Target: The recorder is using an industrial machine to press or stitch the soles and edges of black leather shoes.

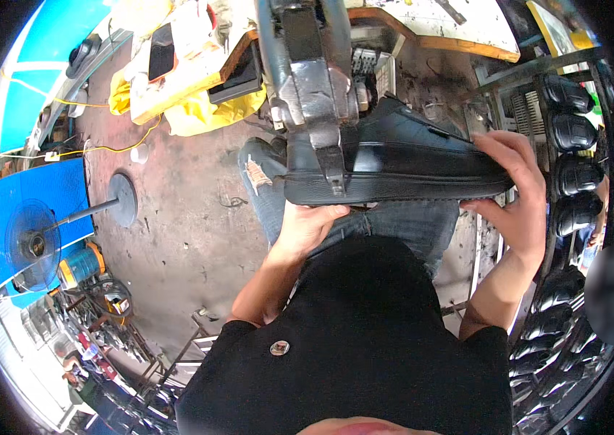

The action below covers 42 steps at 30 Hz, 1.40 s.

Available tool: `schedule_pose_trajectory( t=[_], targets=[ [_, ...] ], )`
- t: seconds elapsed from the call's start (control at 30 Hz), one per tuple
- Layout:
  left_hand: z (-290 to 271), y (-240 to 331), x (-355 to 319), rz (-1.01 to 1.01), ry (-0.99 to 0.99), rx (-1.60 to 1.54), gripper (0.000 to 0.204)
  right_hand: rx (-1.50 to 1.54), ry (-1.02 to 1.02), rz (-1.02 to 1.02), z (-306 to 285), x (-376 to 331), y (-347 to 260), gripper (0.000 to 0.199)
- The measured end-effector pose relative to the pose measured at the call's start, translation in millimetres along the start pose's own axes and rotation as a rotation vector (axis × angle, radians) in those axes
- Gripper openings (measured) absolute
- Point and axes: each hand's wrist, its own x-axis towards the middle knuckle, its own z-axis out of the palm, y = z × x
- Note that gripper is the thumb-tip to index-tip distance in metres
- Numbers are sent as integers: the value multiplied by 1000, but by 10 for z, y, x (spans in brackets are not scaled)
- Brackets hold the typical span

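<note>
A black leather shoe (412,170) lies sideways in front of me, its toe end to the right and its sole edge toward me. My right hand (513,185) grips that toe end, fingers over the far side and thumb near the sole. At the other end, my left hand (310,223) holds the shoe from the near side; most of its fingers are hidden beneath. A dark metal machine arm (314,80) comes down from above. Its narrow foot (333,177) reaches the sole edge above my left hand. What lies inside the shoe's opening is hidden by the machine.
Racks of black shoes (575,174) stand close on my right. Beyond the machine is a worktable (459,32) with a wooden edge. A phone (162,52) lies on another tabletop, above yellow cloth (205,112). To the left stand a fan (35,243) and a round-based stand (122,199).
</note>
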Motion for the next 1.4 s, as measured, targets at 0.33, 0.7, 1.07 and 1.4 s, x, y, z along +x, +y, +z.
schedule_pose_trajectory(
  t=[0.33, 0.7, 1.07, 1.4],
  targets=[
    [-343, -335, 295, -261, -144, -59, 43, 840, 265, 555, 420, -1181, 360, 79],
    [-958, -748, 892, -169, -317, 1422, 61, -44, 1082, 879, -331, -2863, -713, 61],
    [-978, -933, 533, -433, -403, 1357, 51, -962, 819, 923, -298, -3736, 1566, 77],
    [-761, -1076, 428, -462, -485, 1360, 53, -821, 1295, 1109, -559, -4624, 1111, 59]
  ],
)
